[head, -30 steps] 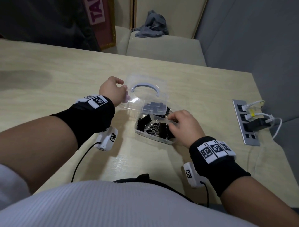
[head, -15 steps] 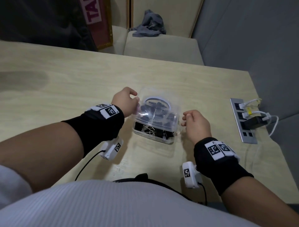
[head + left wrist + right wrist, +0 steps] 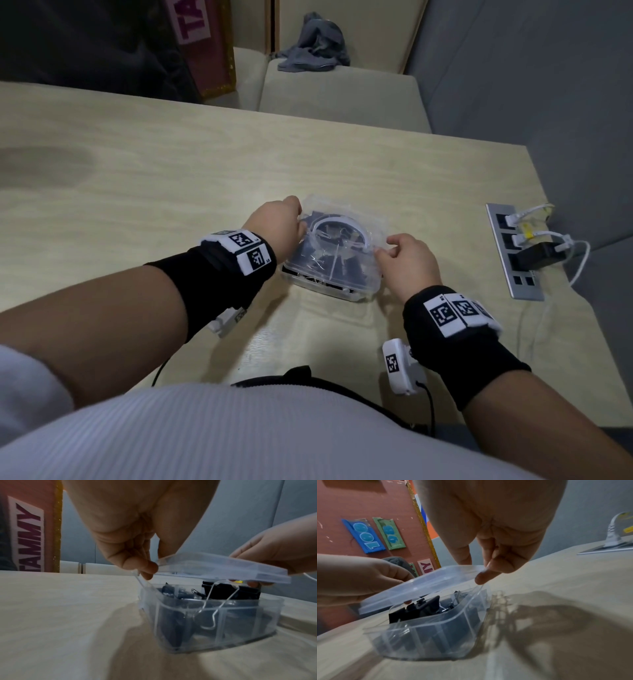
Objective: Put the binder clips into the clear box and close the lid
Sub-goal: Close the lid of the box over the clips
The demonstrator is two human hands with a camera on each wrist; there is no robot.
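The clear box (image 3: 329, 281) sits on the table in front of me, with several black binder clips (image 3: 229, 591) inside. Its clear lid (image 3: 342, 233), which has a white ring handle, is lowered over the box and hangs tilted with a gap above the rim. One binder clip (image 3: 419, 608) stands higher than the rim, right under the lid. My left hand (image 3: 301, 222) pinches the lid's left edge (image 3: 171, 559). My right hand (image 3: 383, 248) pinches the lid's right edge (image 3: 471, 569). Both hands hold the lid (image 3: 428, 585) over the box (image 3: 436, 635).
A metal socket panel (image 3: 513, 253) with plugs and white cables lies flush in the table at the right edge. Beyond the table's far edge is a beige bench with a grey cloth (image 3: 311, 44) and a pink sign board (image 3: 202, 44).
The lid has swung down from upright to lie over the box. My right hand left the clips inside and took the lid's right edge. The left hand came down with the lid.
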